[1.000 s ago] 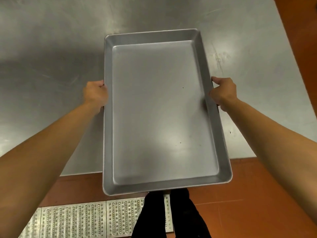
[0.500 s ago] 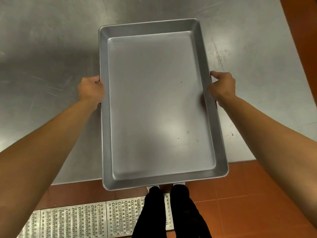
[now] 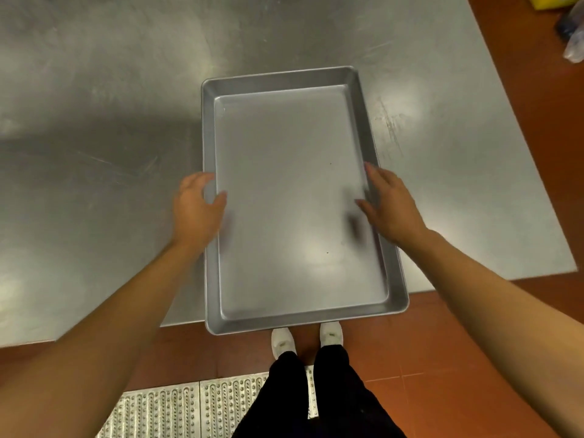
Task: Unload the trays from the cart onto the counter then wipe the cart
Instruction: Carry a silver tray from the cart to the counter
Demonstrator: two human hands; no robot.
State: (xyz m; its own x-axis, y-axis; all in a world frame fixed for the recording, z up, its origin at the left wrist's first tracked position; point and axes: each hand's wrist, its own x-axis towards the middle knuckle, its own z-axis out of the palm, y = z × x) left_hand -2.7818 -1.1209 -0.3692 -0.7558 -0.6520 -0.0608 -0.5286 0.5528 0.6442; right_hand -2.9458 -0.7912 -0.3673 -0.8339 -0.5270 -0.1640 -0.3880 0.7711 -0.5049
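Observation:
An empty metal tray [image 3: 284, 172] lies lengthwise on the steel counter [image 3: 94, 121], its near end sticking out past the counter's front edge. My left hand [image 3: 196, 210] hovers at the tray's left rim, fingers loosely spread with the thumb over the inside, gripping nothing. My right hand [image 3: 392, 207] lies at the right rim with its fingers straight. Both hands are a little blurred. The cart is out of view.
The counter ends at the right in a slanted edge over orange floor tiles. A yellow object [image 3: 543, 0] and a clear plastic item [image 3: 573, 39] sit at the far top right. A studded metal floor grate [image 3: 189, 412] lies beside my feet.
The tray has come down onto the counter and further in. Both hands have loosened their grip on the side rims and slid back toward me.

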